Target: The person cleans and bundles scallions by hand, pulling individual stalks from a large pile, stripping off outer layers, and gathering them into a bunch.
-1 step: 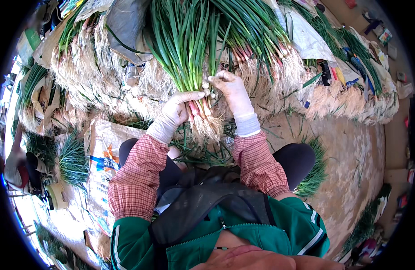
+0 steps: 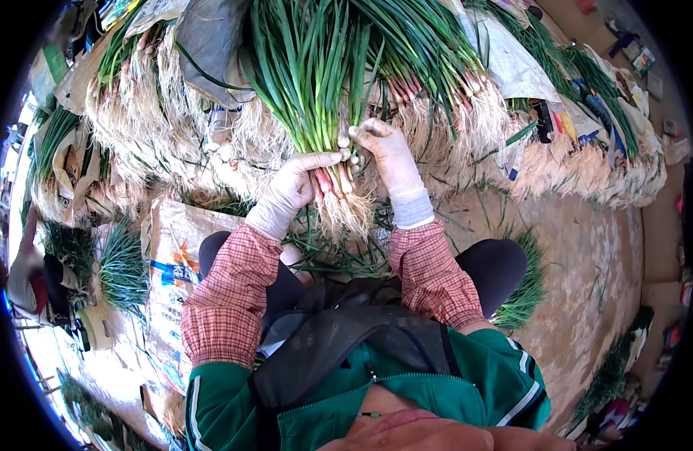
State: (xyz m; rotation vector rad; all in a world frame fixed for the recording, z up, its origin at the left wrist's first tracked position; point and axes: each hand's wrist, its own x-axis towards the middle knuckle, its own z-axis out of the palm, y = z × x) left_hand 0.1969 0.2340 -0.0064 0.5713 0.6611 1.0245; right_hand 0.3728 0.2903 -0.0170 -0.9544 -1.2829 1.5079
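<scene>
A bunch of green onions (image 2: 305,98) lies in front of me, its long leaves pointing away and its pinkish bulbs and pale roots toward me. My left hand (image 2: 295,183), in a whitish glove, is closed around the bunch just above the bulbs, thumb across the stalks. At the bunch's right edge my right hand (image 2: 385,150), gloved alike, has thumb and fingers pinched together on a green onion stalk. Several round white onion ends show between the two hands. The right fingertips are partly hidden by the stalks.
More green onions (image 2: 436,52) with long roots are heaped across the far side, partly under sheets (image 2: 511,56). A printed sack (image 2: 170,255) lies at my left. Small onion piles sit on the left (image 2: 122,267) and beside my right knee (image 2: 525,282). Loose leaves litter the floor.
</scene>
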